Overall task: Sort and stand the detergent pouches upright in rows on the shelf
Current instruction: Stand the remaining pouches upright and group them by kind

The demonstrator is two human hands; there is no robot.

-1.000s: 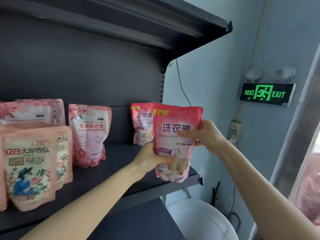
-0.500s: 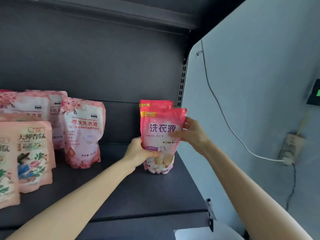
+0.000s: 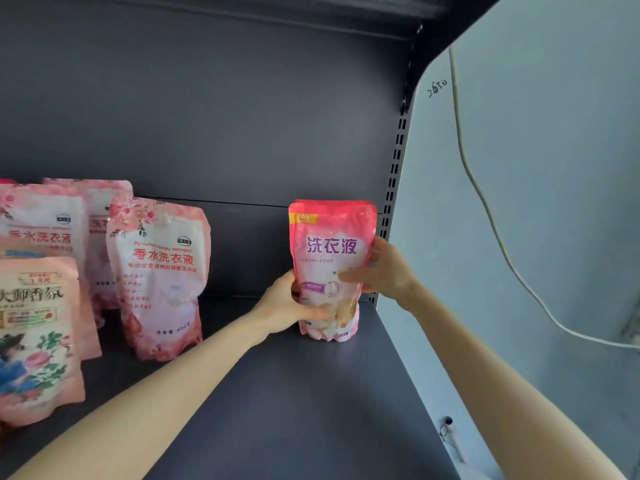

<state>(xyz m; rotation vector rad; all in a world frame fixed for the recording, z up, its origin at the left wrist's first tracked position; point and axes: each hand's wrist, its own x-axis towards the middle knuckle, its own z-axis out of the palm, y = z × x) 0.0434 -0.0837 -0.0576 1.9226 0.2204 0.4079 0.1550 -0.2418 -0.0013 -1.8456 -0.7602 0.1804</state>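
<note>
A bright pink pouch (image 3: 329, 247) stands upright at the back right of the dark shelf (image 3: 294, 393), its base on the shelf board. My left hand (image 3: 291, 306) grips its lower left side and my right hand (image 3: 381, 268) holds its right edge. A second pouch of the same kind stands straight behind it, almost fully hidden, with only its top rim showing. Left of these stands a pale pink rose-print pouch (image 3: 161, 275), with two like it (image 3: 41, 223) behind and further left. A peach floral pouch (image 3: 34, 337) stands at the front left.
The shelf's perforated upright (image 3: 394, 188) and a grey side wall (image 3: 519, 202) with a hanging cable close off the right. An upper shelf sits overhead. Bare shelf board lies between the rose-print pouch and the held pouch and in front of it.
Both hands carried the bright pink pouch from the shelf's front edge to the back, setting it down in front of the matching pouch. The camera has moved closer.
</note>
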